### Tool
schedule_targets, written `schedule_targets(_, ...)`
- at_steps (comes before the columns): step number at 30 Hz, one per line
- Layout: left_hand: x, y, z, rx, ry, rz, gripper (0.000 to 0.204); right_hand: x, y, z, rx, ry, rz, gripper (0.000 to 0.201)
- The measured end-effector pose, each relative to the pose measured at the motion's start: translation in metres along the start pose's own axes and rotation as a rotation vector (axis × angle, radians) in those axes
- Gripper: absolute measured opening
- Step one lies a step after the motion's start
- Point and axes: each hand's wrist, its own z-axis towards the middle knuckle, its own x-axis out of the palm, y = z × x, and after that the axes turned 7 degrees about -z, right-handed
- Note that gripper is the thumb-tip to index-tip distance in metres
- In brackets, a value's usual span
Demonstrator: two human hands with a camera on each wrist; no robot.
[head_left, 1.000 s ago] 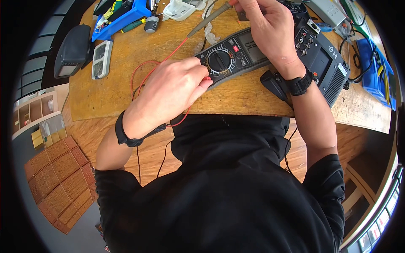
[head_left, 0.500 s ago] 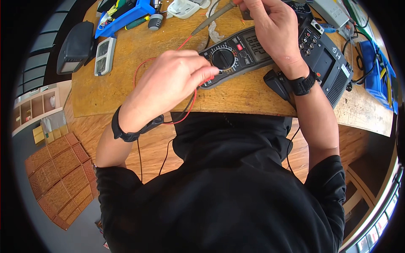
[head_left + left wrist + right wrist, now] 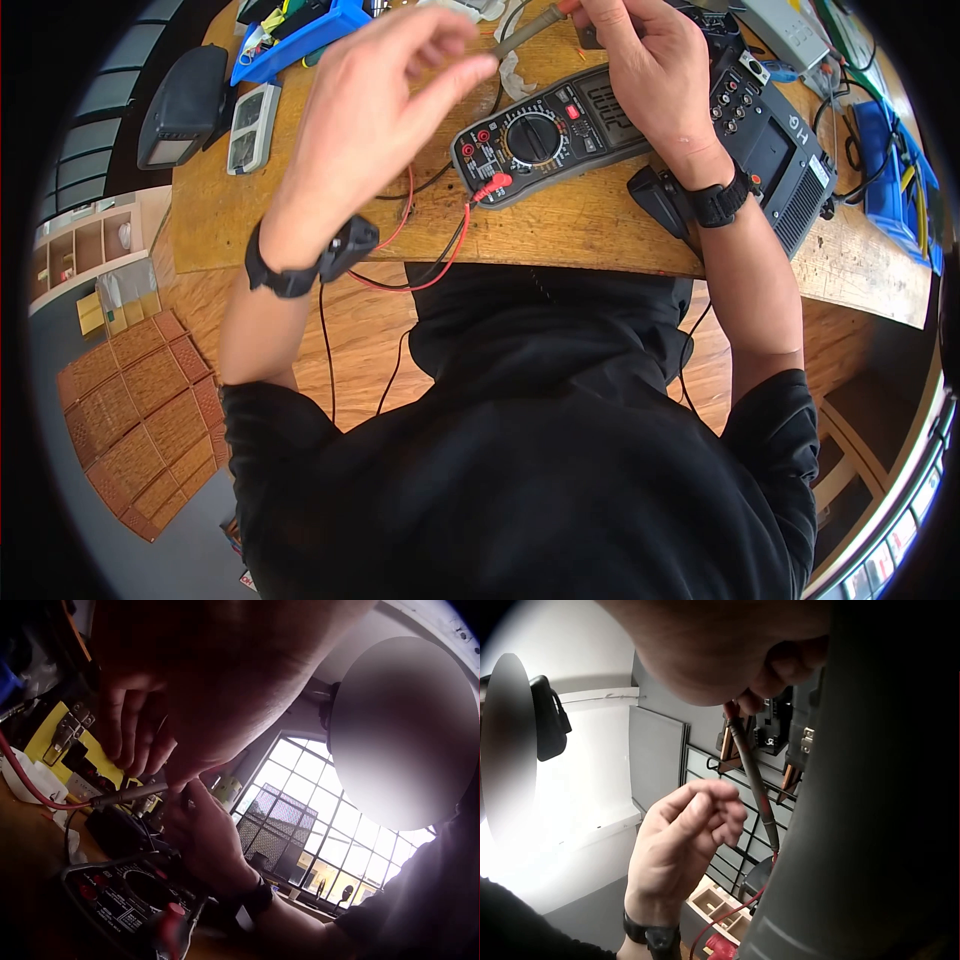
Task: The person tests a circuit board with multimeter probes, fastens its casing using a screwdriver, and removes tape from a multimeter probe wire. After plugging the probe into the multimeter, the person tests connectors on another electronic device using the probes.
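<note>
Lying between the hands (image 3: 355,115), multimeter (image 3: 533,138), probe (image 3: 527,33) in right hand (image 3: 655,80)

We have room on the meter's (image 3: 533,138) near side.
Bare bench (image 3: 560,235) runs from it to the front edge. Left of the meter, the leads (image 3: 461,231) and left hand (image 3: 375,105) obstruct us; the probe (image 3: 530,32) crosses beyond; the right hand (image 3: 657,85) and black device (image 3: 765,150) crowd its right end.
</note>
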Motion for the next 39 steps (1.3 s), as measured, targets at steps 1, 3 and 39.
schedule_targets(1, 0.005, -0.009, 0.010, -0.036, -0.050, -0.108, 0.021, 0.000, -0.003, 0.000, 0.010, 0.015, -0.013, 0.035)
schedule_targets(3, 0.000, -0.001, 0.031, -0.107, 0.098, -0.175, 0.030, 0.001, -0.008, 0.000, 0.016, 0.037, -0.032, 0.035)
schedule_targets(39, 0.008, 0.000, 0.047, -0.072, 0.112, -0.319, 0.017, -0.001, -0.005, 0.001, 0.029, 0.034, 0.049, 0.039)
